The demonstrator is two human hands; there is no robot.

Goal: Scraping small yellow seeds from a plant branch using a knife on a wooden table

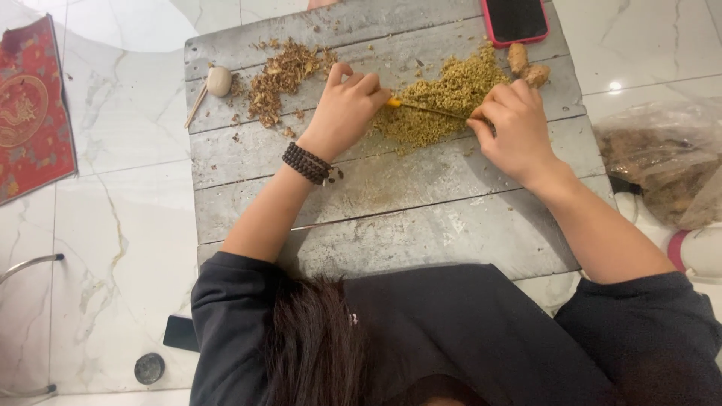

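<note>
My left hand, with a dark bead bracelet on the wrist, pinches the yellow end of a thin stick. My right hand grips the stick's other end. The stick lies across the near edge of a greenish-yellow heap of small dried bits on a weathered grey wooden board. A second, browner heap of dried bits lies to the left of my left hand.
A phone in a pink case lies at the board's far edge, with two ginger-like lumps beside it. A pale round bead and small stick sit far left. A clear bag of brown material lies right. A red patterned mat lies left.
</note>
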